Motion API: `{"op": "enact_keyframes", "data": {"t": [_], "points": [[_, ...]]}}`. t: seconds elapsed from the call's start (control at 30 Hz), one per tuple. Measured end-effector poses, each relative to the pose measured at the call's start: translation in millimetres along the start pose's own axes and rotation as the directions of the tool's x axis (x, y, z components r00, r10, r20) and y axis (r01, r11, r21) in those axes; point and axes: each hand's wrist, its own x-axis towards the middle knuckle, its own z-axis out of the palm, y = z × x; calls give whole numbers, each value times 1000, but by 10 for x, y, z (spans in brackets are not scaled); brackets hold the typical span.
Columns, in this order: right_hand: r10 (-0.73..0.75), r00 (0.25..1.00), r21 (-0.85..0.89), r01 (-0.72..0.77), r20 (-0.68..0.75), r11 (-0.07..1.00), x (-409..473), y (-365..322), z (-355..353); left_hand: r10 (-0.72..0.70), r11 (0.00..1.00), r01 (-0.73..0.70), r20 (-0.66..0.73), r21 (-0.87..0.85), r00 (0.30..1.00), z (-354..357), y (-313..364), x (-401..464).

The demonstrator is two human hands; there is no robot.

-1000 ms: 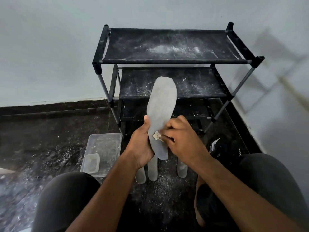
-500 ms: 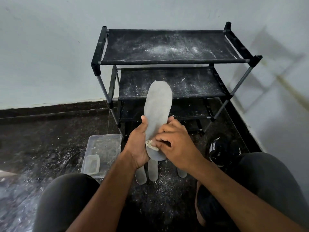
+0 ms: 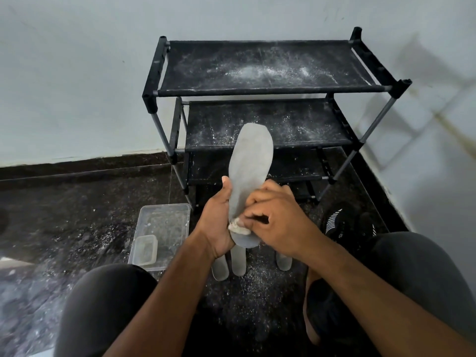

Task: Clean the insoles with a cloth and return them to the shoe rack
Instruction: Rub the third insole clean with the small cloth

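The wiping step is in hand: the left hand [image 3: 217, 222] is wrapped around the near end of a grey insole [image 3: 249, 176], thumb up along its left edge, holding it nearly upright in front of the shoe rack [image 3: 270, 91] so that its far tip overlaps the middle shelf in this view. The right hand [image 3: 279, 222] is closed on a small wad of pale cloth [image 3: 238, 228] and presses it against the lower part of the insole's face, close by the heel; the two hands sit together, touching or nearly so across the insole. Three more insoles [image 3: 238, 261] lie on the dark floor [image 3: 64, 228] just beyond the knees, only their near ends showing below the hands (whether these are already wiped I cannot tell, as the view of them is mostly blocked). A clear plastic tub [image 3: 164, 228] stands on the floor to the left, and a black shoe [image 3: 342, 225] lies to the right. White dust speckles the rack's shelves and the floor. By my reading the task is in its early or middle stretch, since no insole is on the rack. The next move likely calls for running the cloth along the length of the held insole toward its far tip, with the left hand keeping a firm hold so the flexible piece does not bend away from the pressure, then setting it flat on a shelf.
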Motion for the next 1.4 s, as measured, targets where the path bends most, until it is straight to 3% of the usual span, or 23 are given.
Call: {"op": "enact_keyframes", "data": {"t": [0.1, 0.3, 0.37, 0.47, 0.53, 0.67, 0.87, 1.03, 1.17, 1.23, 1.4], "points": [[42, 991, -46, -48, -130, 998, 43, 14, 18, 27, 1000, -27, -7, -1, 1000, 53, -26, -11], [-50, 986, 24, 46, 159, 999, -53, -93, -45, -4, 1000, 5, 37, -9, 999, -22, 20, -20], [16, 997, 32, -19, 69, 999, -33, -33, -124, 7, 1000, -7, 20, -19, 1000, -1, 1, -27], [116, 976, 26, -113, -182, 993, 36, 90, -122, 28, 999, -27, 26, -42, 999, 48, -37, -18], [141, 977, -13, -144, -163, 989, 37, 82, -58, 11, 999, -9, 37, -46, 999, 83, -51, -35], [41, 997, -82, -46, -62, 996, -2, 43, 29, 7, 999, -5, 32, -52, 999, 87, -22, -84], [140, 930, -31, -160, -339, 987, 85, 176, -32, 16, 998, -13, 33, -63, 999, 176, -103, -105], [23, 996, -42, -26, -81, 999, 22, 45, 48, -9, 999, 10, 22, -50, 1000, 80, -43, -84], [92, 964, -98, -120, -248, 988, 80, 152, 5, -6, 999, 8, 39, -39, 999, 126, -120, -91], [96, 960, -115, -130, -264, 985, 82, 122, 30, -9, 999, 11, 41, -37, 999, 143, -119, -91], [17, 998, 62, -21, 68, 998, 35, 11, -7, -18, 1000, 18, 32, -22, 999, 32, -43, -60]]}}
